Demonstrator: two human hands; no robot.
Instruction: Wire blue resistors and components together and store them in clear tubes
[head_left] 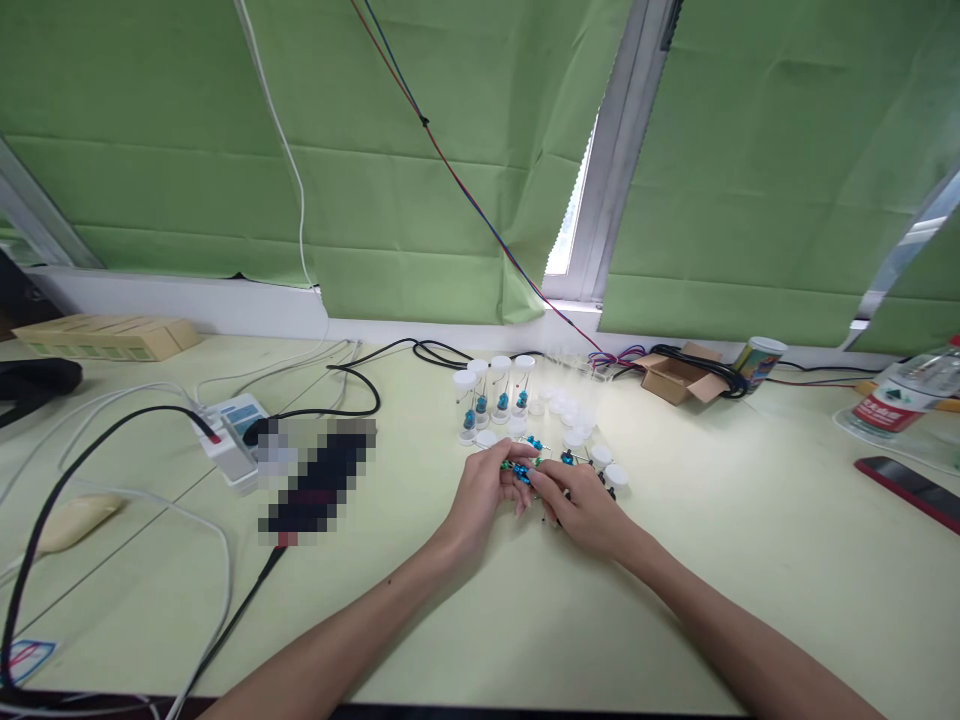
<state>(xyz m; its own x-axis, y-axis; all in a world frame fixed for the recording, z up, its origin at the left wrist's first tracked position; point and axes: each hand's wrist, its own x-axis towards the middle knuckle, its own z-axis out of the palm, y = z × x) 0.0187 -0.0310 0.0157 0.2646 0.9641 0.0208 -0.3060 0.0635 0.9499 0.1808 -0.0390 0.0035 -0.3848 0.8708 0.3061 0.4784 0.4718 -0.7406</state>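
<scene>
My left hand [487,490] and my right hand [574,505] meet over the pale green table [465,620], fingertips pinched together on small blue and green parts [519,470]. More such small parts [534,441] lie just beyond the fingers. Behind them stand several clear vials with white caps [491,395], each holding a blue part. Loose white caps [592,450] lie to the right of the vials. What exactly sits between my fingers is too small to make out.
A white power strip [229,435] with black and white cables lies at the left, next to a blurred dark object [319,480]. A small cardboard box [675,378], a cup [757,360], a water bottle [904,395] and a red phone [911,490] sit at the right. Green blinds hang behind.
</scene>
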